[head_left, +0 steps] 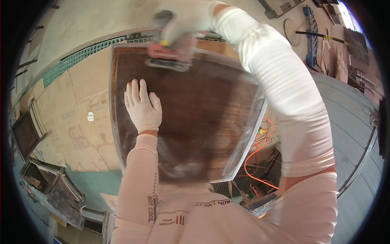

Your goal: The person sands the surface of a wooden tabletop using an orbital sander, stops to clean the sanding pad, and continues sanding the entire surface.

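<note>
A dark brown wooden panel (191,110) with dusty, pale edges lies in front of me. My left hand (143,106), in a white glove, rests flat on its left part with the fingers stretched out. At the panel's far edge my right hand (187,18), also gloved and blurred by motion, is wrapped round a red and black power sander (170,55). The sander's flat pad is over the far part of the panel, left of its middle; whether it touches the surface I cannot tell.
Under the panel, flattened cardboard (77,122) covers a green mesh surface (91,183). An orange hose (251,162) curls beside the panel's right edge. Framed pieces (28,130) stand at the left, and a blue rack (311,36) is at the far right.
</note>
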The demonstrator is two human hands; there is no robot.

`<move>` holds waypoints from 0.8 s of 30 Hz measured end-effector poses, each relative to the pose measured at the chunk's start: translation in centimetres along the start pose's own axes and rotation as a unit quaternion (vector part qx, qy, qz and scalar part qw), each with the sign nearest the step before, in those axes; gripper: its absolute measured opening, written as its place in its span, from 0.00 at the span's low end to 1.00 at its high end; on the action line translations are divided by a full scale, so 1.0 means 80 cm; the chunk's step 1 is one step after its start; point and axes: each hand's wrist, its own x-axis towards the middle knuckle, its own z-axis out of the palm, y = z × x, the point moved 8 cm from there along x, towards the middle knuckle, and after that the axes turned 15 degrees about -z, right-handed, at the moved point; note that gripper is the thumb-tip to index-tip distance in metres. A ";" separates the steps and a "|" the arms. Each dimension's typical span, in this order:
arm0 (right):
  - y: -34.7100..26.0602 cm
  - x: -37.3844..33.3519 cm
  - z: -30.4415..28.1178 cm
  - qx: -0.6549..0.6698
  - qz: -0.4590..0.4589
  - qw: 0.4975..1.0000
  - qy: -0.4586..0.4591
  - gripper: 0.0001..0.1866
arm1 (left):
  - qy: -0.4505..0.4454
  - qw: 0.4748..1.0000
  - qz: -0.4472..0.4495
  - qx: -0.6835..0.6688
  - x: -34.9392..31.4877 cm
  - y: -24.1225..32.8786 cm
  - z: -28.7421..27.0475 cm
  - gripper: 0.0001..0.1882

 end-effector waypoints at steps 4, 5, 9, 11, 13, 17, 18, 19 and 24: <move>0.070 -0.158 -0.010 -0.031 0.213 0.974 0.064 0.37 | 0.014 1.000 -0.008 0.015 -0.005 -0.010 -0.004 0.25; 0.101 -0.206 -0.017 -0.064 0.198 0.970 0.126 0.37 | 0.012 1.000 -0.001 0.008 -0.007 -0.006 0.000 0.25; 0.098 -0.286 -0.015 -0.158 0.179 0.953 0.188 0.35 | 0.016 1.000 -0.007 -0.002 -0.004 0.002 -0.002 0.26; 0.081 -0.244 0.000 -0.132 0.154 0.961 0.187 0.34 | 0.027 1.000 -0.005 -0.005 -0.001 0.004 -0.002 0.25; 0.060 -0.188 0.011 -0.132 0.070 0.973 0.176 0.35 | 0.025 1.000 -0.002 -0.019 -0.006 0.005 0.001 0.24; 0.017 -0.043 0.016 -0.116 0.021 0.988 0.096 0.40 | 0.031 0.998 -0.004 -0.058 -0.007 0.006 -0.001 0.22; 0.004 -0.007 0.017 -0.158 -0.037 0.981 0.102 0.41 | 0.026 0.998 -0.007 -0.061 -0.006 0.005 0.001 0.23; -0.016 0.027 0.022 -0.141 -0.050 0.986 0.079 0.41 | 0.024 0.997 -0.006 -0.066 -0.006 0.006 -0.003 0.23; -0.040 0.157 0.028 -0.047 -0.149 0.988 0.018 0.38 | 0.007 0.996 -0.004 -0.090 -0.008 0.015 0.001 0.24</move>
